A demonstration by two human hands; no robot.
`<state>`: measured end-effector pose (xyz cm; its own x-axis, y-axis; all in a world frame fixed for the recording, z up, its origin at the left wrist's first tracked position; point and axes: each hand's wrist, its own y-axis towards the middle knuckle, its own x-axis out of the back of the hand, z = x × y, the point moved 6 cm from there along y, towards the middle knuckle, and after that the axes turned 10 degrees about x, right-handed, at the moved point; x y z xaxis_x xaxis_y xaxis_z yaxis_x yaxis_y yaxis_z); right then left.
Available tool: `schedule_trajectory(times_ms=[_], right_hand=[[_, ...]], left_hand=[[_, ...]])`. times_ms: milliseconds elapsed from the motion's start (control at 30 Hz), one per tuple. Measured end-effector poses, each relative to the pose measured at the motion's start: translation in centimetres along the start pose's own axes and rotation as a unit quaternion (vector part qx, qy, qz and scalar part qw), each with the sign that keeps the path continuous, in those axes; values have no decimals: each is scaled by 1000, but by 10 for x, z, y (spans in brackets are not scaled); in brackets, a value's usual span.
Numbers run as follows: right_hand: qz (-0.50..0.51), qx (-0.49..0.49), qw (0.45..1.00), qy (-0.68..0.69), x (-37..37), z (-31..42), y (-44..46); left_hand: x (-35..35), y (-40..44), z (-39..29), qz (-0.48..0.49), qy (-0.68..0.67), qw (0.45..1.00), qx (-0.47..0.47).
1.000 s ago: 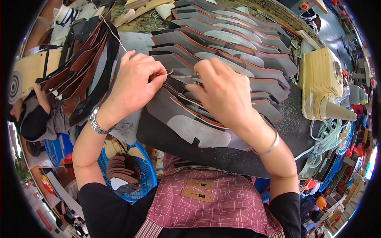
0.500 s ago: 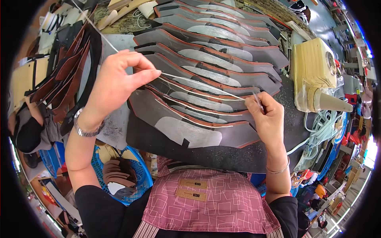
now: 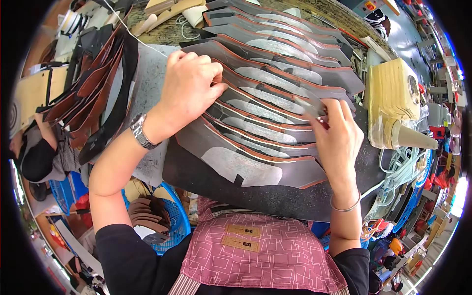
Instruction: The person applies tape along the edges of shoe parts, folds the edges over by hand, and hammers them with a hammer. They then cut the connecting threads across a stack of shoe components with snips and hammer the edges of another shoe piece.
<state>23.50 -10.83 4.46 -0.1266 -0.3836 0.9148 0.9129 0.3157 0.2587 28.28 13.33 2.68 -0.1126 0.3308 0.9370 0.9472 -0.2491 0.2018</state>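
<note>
white cord point(image 3: 129, 32) now along edge among stacked panels point(image 3: 194, 141), mid-frame, no longer midair: another edge lined. left hand point(image 3: 191, 83) pinches cord; right hand point(image 3: 339, 137) curls round blurred metal tool point(image 3: 310, 106).

one camera, worn on the head, looks forward and down past the checked-line apron point(image 3: 275, 265) at the bottom edge. the worktop point(image 3: 319, 7) is near, both left hand point(image 3: 194, 88) and right hand point(image 3: 339, 140) close to mid-frame. the wide round view curves its surroundings, darkens the corners and reaches the floor point(image 3: 408, 42).
</note>
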Motion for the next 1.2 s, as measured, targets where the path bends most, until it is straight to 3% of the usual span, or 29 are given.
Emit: schedule_trajectory(times_ms=[100, 233, 400, 500, 600, 667, 700, 800, 833, 900, 933, 967, 1033, 1200], right_hand=[[23, 85, 989, 117, -8, 28, 19], [-3, 225, 973, 52, -32, 57, 48], [-41, 290, 956, 16, -55, 80, 68], [-14, 271, 962, 5, -55, 81, 66], [-54, 94, 962, 249, -34, 68, 70], [82, -14, 897, 434, -58, 62, 76], [99, -62, 846, 521, -59, 63, 75], [47, -52, 859, 507, -40, 50, 55], [24, -57, 893, 446, -26, 36, 43], [-8, -110, 923, 370, -12, 1, 18], [-22, -112, 940, 323, -13, -18, 7], [-26, -101, 960, 259, -10, -28, 1], [-32, -88, 977, 192, -10, -36, -4], [-57, 25, 998, -9, -15, -37, 1]], left_hand=[[14, -1, 0, -26, 47, 999, -6], [25, -2, 13, 67, -24, 995, 67], [25, -2, 13, 47, -20, 997, 58], [27, -4, 16, 43, -6, 998, 48], [40, -5, 10, 37, -74, 996, 37], [50, -4, -8, 34, -159, 987, 6], [52, -5, -13, 20, -154, 988, -4], [62, -6, -19, -27, -103, 994, -33], [67, -6, -12, -57, -64, 996, -20], [71, -2, 11, -29, -93, 995, 29], [61, -2, 23, 8, -197, 976, 93], [57, -1, 21, 10, -199, 975, 93], [33, 0, 22, 116, -306, 925, 193], [10, 12, 11, 46, -192, 975, 103]])
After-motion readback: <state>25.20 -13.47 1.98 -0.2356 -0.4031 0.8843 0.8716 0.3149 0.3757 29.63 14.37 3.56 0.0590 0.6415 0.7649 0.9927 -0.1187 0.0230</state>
